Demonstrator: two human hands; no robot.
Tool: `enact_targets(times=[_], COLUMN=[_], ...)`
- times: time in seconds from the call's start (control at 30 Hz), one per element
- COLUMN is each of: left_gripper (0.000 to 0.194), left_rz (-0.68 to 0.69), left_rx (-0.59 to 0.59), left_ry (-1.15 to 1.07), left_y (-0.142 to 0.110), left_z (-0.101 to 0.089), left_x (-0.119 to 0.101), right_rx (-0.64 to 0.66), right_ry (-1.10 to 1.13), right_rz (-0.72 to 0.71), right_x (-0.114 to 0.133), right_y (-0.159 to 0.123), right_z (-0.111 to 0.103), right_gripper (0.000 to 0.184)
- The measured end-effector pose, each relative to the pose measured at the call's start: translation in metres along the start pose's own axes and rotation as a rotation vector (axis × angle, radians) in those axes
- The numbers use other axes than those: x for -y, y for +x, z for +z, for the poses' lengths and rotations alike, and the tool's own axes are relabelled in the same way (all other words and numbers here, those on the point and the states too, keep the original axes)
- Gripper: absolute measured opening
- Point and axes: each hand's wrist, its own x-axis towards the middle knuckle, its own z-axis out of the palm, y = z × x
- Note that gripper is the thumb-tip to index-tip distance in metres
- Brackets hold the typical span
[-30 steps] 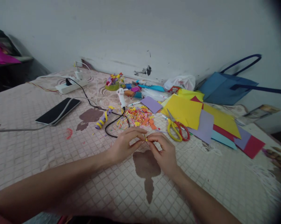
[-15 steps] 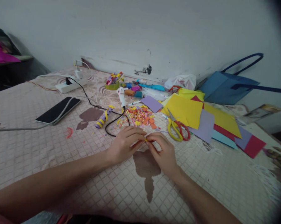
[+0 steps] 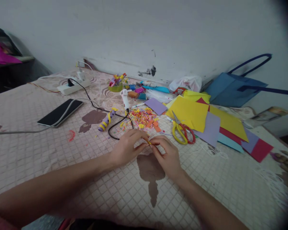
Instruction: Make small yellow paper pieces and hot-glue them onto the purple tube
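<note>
My left hand (image 3: 127,147) and my right hand (image 3: 166,156) meet over the quilted cloth (image 3: 50,153), fingertips pinched together on a tiny yellow and orange paper piece (image 3: 148,142). Both hands are closed in a pinch. Just beyond them lies a heap of coloured paper scraps (image 3: 141,118). Yellow-and-red scissors (image 3: 181,131) lie to the right of the hands. A purple roll with a yellow spiral strip (image 3: 105,120) lies to the left of the scraps.
Coloured paper sheets (image 3: 206,118) spread at the right, a blue bag (image 3: 232,91) behind them. A white glue gun (image 3: 125,99) with a black cord, a phone (image 3: 59,112), a power strip (image 3: 73,87) and a bowl of scraps (image 3: 116,83) sit at the back.
The fingers have shifted slightly on the small paper piece; both hands stay in about the same place.
</note>
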Motion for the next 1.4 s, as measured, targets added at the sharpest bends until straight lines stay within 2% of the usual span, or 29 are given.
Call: enact_targets(times=[0.07, 0.27, 0.4, 0.6, 0.77, 0.87, 0.97, 1.13, 1.27, 1.4], left_gripper=[0.012, 0.010, 0.008, 0.010, 0.014, 0.014, 0.014, 0.018, 0.021, 0.034], left_rz=[-0.046, -0.014, -0.043, -0.175, -0.315, -0.343, -0.353, -0.369, -0.478, -0.629], left_rx=[-0.009, 0.021, 0.022, 0.067, 0.153, 0.182, 0.161, 0.159, 0.169, 0.233], left_ry=[-0.037, -0.052, -0.092, -0.188, -0.305, -0.335, -0.321, -0.371, -0.469, -0.596], left_y=[0.000, 0.001, 0.001, 0.003, 0.005, 0.006, 0.007, 0.008, 0.009, 0.010], left_z=[0.000, -0.001, -0.001, -0.003, -0.003, -0.003, -0.004, -0.007, -0.005, 0.000], left_x=[-0.001, -0.001, -0.001, -0.003, -0.003, -0.006, -0.009, -0.009, -0.003, 0.000], right_rx=[-0.003, -0.005, 0.010, 0.075, 0.141, 0.165, 0.189, 0.242, 0.259, 0.222], right_ry=[0.014, 0.042, 0.068, 0.171, 0.284, 0.279, 0.281, 0.457, 0.536, 0.546], right_rz=[0.012, 0.026, 0.064, 0.212, 0.336, 0.331, 0.337, 0.455, 0.500, 0.505], right_x=[0.000, 0.002, 0.000, -0.002, -0.002, 0.000, 0.001, 0.000, -0.002, -0.003], right_y=[0.000, 0.001, 0.000, 0.000, 0.001, 0.002, 0.002, 0.003, 0.004, 0.005], right_z=[0.000, 0.000, 0.000, -0.001, -0.003, -0.005, -0.004, -0.001, -0.002, -0.005], right_gripper=[0.017, 0.016, 0.014, 0.004, 0.009, 0.010, 0.009, 0.010, 0.018, 0.021])
